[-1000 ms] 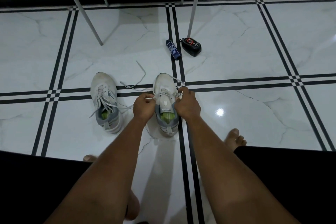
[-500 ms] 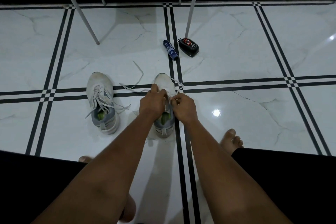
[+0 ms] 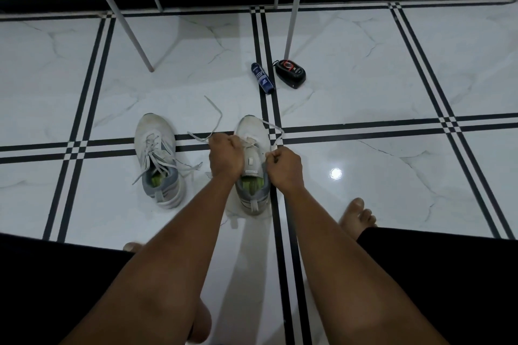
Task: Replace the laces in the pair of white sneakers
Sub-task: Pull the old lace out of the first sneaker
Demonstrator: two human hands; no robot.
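Observation:
Two white sneakers with grey heels and green insoles stand on the tiled floor, toes pointing away from me. The left sneaker (image 3: 157, 154) is laced, its lace ends loose over the sides. The right sneaker (image 3: 252, 143) has most eyelets bare. My left hand (image 3: 225, 157) grips one end of its white lace (image 3: 215, 120), which trails off across the floor to the left. My right hand (image 3: 284, 166) pinches the other lace end at the shoe's right side.
A blue tube (image 3: 262, 77) and a black shoe-polish container (image 3: 290, 73) lie on the floor beyond the shoes. White table legs (image 3: 131, 31) stand at the back. My bare feet (image 3: 356, 216) and black shorts fill the near edge.
My hands have moved apart a little over the right sneaker. More of the tongue now shows between them. The lace strands have shifted with the hands.

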